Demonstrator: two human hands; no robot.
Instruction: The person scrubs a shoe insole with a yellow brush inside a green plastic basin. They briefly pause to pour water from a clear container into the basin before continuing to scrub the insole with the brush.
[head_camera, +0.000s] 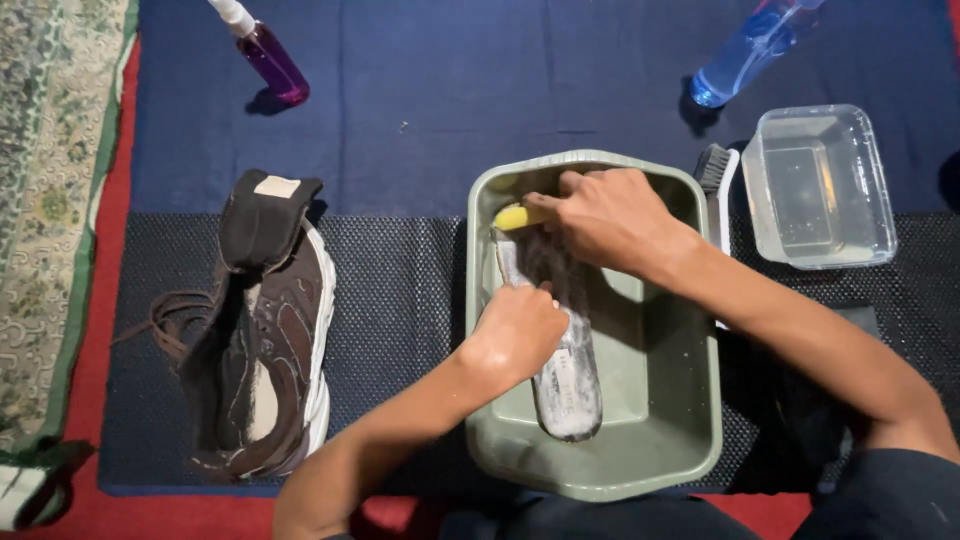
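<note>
Insole (566, 385), soapy, lies in green basin (690, 440), left hand (520, 330) clamped on its middle, right hand (605, 215) closed on yellow brush (512, 216) at its far end; brown shoe (265, 330) well apart on mat (400, 300).

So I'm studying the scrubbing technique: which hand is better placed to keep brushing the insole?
Right hand: it grips the yellow brush on the insole, while the left hand pins the insole in the green basin.

Hands (520, 330) on insole (568, 385) in basin (690, 440)
</note>
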